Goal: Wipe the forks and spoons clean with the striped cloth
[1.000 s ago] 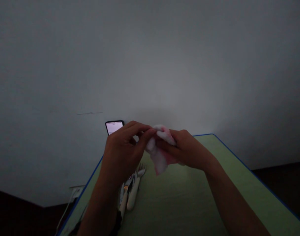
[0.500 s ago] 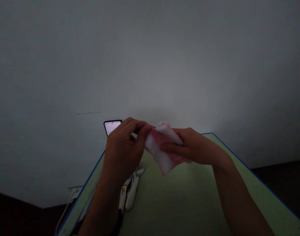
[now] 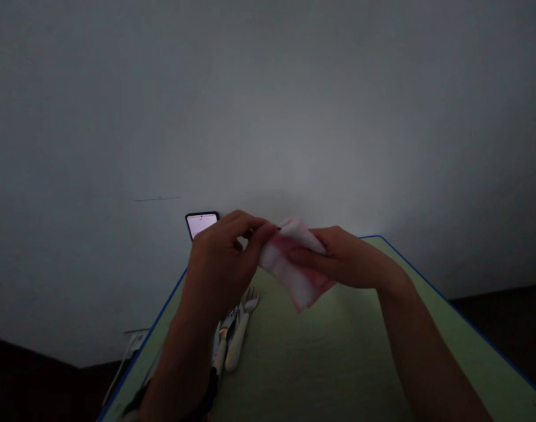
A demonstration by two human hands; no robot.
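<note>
Fingers gripping what?
My left fingers (image 3: 260,232) and right fingers (image 3: 305,255) pinch a pink-and-white cloth (image 3: 288,266), held up above the tabletop (image 3: 329,357), to the right of the cutlery (image 3: 235,340).
</note>
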